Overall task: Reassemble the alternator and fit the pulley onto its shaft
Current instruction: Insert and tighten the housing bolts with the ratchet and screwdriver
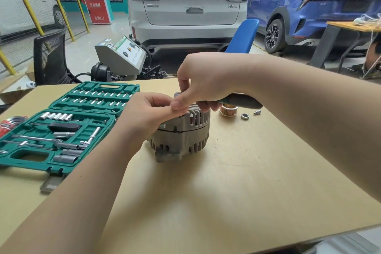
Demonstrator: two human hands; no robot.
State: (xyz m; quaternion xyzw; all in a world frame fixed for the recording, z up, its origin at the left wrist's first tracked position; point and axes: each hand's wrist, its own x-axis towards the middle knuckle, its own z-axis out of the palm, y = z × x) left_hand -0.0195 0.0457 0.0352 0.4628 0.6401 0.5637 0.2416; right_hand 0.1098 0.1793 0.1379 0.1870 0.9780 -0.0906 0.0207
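The alternator [181, 136] stands near the middle of the table [247, 181], housing halves together, with both hands on its top. The left hand [148, 113] curls over the upper left of the housing, steadying it. The right hand [203, 82] pinches the head of a ratchet [240, 102] with thumb and fingers, its green handle lying under the palm and pointing toward the right edge. What the ratchet head sits on is hidden by the fingers.

The pulley [227, 110] lies on the table just behind the alternator, and the nut [245, 116] and a small bit [257, 112] rest a little further toward the right edge; so the pulley is not yet on the shaft.

Likely risks: the socket may sit crooked on a bolt that cannot be seen, and turning it so would cross the thread or round the head. The left hand holds only the top, so a hard pull on the handle could twist or tip the alternator. The swinging handle passes right over the pulley and nut and could knock them toward the edge. The toolbox [61, 130] lies open near the left edge
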